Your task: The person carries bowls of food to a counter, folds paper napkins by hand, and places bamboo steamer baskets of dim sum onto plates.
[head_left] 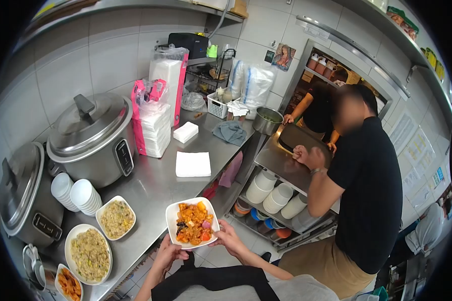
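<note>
A square white bowl (172, 213) of saucy orange-red food with pepper and onion pieces (194, 223) is held in front of my body. My left hand (168, 254) grips its lower left edge, fingers closed beneath the rim. On the opposite side, my right hand (228, 238) has the lower right corner between thumb and fingers. The bowl is close to the edge of the steel counter (155, 193). To its left stand a small bowl of fried rice (116, 220), a larger bowl of fried rice (89, 253) and a dish of orange food (68, 284).
Two rice cookers (90, 143) and stacked white cups (85, 197) line the left. Napkins (193, 164), napkin packs (151, 125) and a grey cloth (229, 133) lie farther back. A person in black (369, 175) stands at right by a steel shelf; another person (314, 105) is behind the hatch.
</note>
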